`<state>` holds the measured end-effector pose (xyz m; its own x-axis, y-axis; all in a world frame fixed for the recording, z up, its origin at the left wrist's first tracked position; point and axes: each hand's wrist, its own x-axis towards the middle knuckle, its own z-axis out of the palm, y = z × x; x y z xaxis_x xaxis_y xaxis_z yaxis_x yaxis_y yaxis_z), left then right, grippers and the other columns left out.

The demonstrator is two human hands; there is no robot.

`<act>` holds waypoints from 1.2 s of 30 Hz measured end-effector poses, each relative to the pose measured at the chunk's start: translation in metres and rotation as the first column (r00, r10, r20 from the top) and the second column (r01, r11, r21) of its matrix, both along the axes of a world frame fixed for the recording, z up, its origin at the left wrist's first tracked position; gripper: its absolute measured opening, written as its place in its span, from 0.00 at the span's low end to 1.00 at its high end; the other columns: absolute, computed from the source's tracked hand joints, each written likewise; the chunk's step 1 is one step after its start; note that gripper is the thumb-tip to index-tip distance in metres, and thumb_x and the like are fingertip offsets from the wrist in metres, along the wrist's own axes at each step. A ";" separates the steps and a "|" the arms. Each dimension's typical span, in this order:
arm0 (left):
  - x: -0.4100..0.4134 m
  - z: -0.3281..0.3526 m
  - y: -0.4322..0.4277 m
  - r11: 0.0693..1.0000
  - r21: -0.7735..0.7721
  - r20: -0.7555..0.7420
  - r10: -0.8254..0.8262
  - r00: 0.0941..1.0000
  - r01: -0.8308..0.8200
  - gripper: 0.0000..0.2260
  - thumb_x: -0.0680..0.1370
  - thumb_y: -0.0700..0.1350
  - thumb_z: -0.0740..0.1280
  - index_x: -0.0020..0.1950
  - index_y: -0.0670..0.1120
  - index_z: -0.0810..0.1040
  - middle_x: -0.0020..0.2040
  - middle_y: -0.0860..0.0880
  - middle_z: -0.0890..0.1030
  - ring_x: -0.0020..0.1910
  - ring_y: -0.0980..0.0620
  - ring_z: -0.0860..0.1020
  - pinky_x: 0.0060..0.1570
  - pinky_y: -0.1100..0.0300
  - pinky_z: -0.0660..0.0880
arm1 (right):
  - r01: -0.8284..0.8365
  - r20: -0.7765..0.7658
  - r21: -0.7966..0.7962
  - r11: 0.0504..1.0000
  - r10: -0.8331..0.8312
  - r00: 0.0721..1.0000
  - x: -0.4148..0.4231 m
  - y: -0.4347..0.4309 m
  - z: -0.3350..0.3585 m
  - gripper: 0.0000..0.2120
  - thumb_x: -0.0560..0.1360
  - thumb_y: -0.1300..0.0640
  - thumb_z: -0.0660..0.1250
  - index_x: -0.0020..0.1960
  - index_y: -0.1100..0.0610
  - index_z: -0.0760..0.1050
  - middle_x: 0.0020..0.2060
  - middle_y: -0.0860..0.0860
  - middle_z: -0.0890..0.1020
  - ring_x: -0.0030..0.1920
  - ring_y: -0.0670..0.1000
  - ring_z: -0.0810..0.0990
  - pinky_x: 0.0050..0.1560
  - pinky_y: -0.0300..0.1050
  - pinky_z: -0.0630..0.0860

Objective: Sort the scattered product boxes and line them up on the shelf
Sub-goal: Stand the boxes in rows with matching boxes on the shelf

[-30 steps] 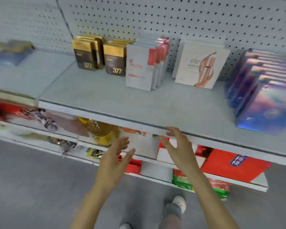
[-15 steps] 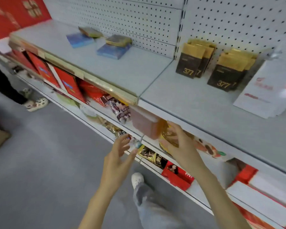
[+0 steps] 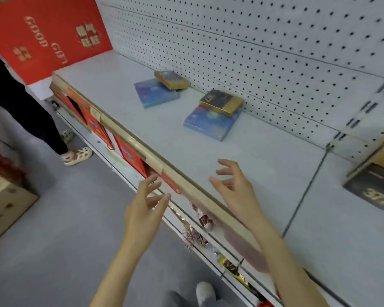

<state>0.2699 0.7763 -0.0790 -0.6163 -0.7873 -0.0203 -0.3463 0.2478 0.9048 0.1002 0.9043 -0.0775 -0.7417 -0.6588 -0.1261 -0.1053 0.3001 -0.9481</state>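
Observation:
Four loose boxes lie flat on the grey shelf [image 3: 124, 85] near the pegboard. A blue box [image 3: 153, 94] has a small gold box [image 3: 171, 79] tilted on its far corner. To the right, a second blue box [image 3: 208, 124] carries a dark box with gold edges [image 3: 221, 101]. My right hand [image 3: 235, 187] hovers open over the shelf's front part, well short of the boxes. My left hand [image 3: 146, 207] is open in front of the shelf edge, over the aisle. Both hold nothing.
A standing row of black-and-gold boxes [image 3: 379, 178] shows at the right edge. A red gift board [image 3: 42, 34] closes the shelf's left end. Lower shelves hold red packs [image 3: 129, 156]. A person's legs [image 3: 27, 111] and cardboard cartons [image 3: 7, 204] stand in the aisle at left.
My view has swung left along the shelf, from the lined-up boxes to the section with the loose ones. My right hand rose from the shelf edge to above the shelf.

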 end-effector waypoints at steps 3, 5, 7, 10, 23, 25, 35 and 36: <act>-0.017 -0.010 -0.045 0.999 0.022 0.019 -0.030 0.999 0.030 0.18 0.76 0.47 0.69 0.61 0.62 0.69 0.58 0.63 0.77 0.47 0.64 0.80 0.50 0.66 0.75 | 0.090 -0.026 0.029 0.995 -0.090 0.996 -0.030 -0.043 -0.004 0.15 0.76 0.54 0.68 0.60 0.44 0.69 0.53 0.46 0.77 0.47 0.41 0.78 0.41 0.25 0.70; -0.036 -0.014 -0.083 0.998 0.021 0.002 -0.054 0.999 0.054 0.18 0.76 0.44 0.68 0.61 0.61 0.69 0.58 0.62 0.76 0.48 0.65 0.80 0.47 0.73 0.72 | 0.185 -0.062 0.041 0.982 -0.182 0.981 -0.049 -0.070 -0.009 0.13 0.76 0.55 0.68 0.60 0.47 0.71 0.53 0.47 0.78 0.49 0.44 0.78 0.43 0.27 0.70; -0.061 -0.016 -0.127 0.997 0.014 -0.032 -0.073 0.997 0.074 0.18 0.76 0.42 0.68 0.61 0.59 0.69 0.57 0.61 0.77 0.47 0.65 0.79 0.48 0.71 0.72 | 0.266 -0.115 0.049 0.963 -0.259 0.959 -0.063 -0.096 -0.016 0.13 0.76 0.55 0.68 0.60 0.50 0.71 0.54 0.48 0.77 0.52 0.48 0.77 0.46 0.32 0.69; -0.100 -0.016 -0.193 0.991 -0.010 -0.060 -0.134 0.989 0.133 0.17 0.77 0.43 0.68 0.61 0.58 0.70 0.56 0.60 0.77 0.48 0.65 0.79 0.49 0.67 0.74 | 0.382 -0.189 0.054 0.923 -0.366 0.911 -0.081 -0.134 -0.025 0.15 0.76 0.56 0.68 0.62 0.52 0.72 0.57 0.49 0.75 0.55 0.48 0.75 0.50 0.34 0.70; -0.234 -0.005 -0.420 0.860 -0.229 0.138 -0.436 0.889 0.457 0.20 0.76 0.48 0.68 0.67 0.48 0.71 0.64 0.51 0.76 0.59 0.49 0.75 0.52 0.61 0.68 | 0.827 -0.361 0.347 0.442 -0.751 0.553 -0.186 -0.237 -0.028 0.35 0.73 0.39 0.68 0.70 0.59 0.63 0.62 0.63 0.74 0.63 0.65 0.70 0.63 0.58 0.66; -0.248 -0.021 -0.431 0.744 -0.337 0.233 -0.528 0.817 0.577 0.24 0.77 0.57 0.64 0.69 0.46 0.70 0.66 0.48 0.75 0.63 0.47 0.74 0.56 0.57 0.69 | 0.845 -0.390 0.379 0.378 -0.763 0.516 -0.190 -0.242 -0.033 0.36 0.72 0.38 0.67 0.70 0.59 0.63 0.63 0.62 0.73 0.63 0.65 0.70 0.62 0.58 0.66; -0.253 -0.077 -0.447 0.458 -0.496 0.550 -0.492 0.675 0.738 0.32 0.79 0.65 0.42 0.76 0.49 0.59 0.75 0.43 0.63 0.75 0.41 0.61 0.72 0.48 0.52 | 0.929 -0.479 0.255 0.269 -0.799 0.364 -0.172 -0.253 -0.048 0.31 0.72 0.44 0.70 0.70 0.55 0.65 0.62 0.58 0.76 0.64 0.62 0.70 0.65 0.56 0.63; -0.254 -0.078 -0.448 0.455 -0.487 0.556 -0.497 0.666 0.745 0.32 0.79 0.66 0.41 0.77 0.50 0.59 0.76 0.43 0.63 0.75 0.42 0.60 0.73 0.48 0.51 | 0.932 -0.479 0.238 0.273 -0.802 0.358 -0.168 -0.256 -0.046 0.30 0.72 0.45 0.70 0.70 0.54 0.65 0.61 0.58 0.76 0.64 0.62 0.70 0.65 0.55 0.63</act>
<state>0.0163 0.3282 -0.1566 -0.9974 -0.0673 0.0270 -0.0563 0.9535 0.2961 -0.0681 0.6488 -0.1234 -0.8715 0.4817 0.0915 0.2991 0.6702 -0.6792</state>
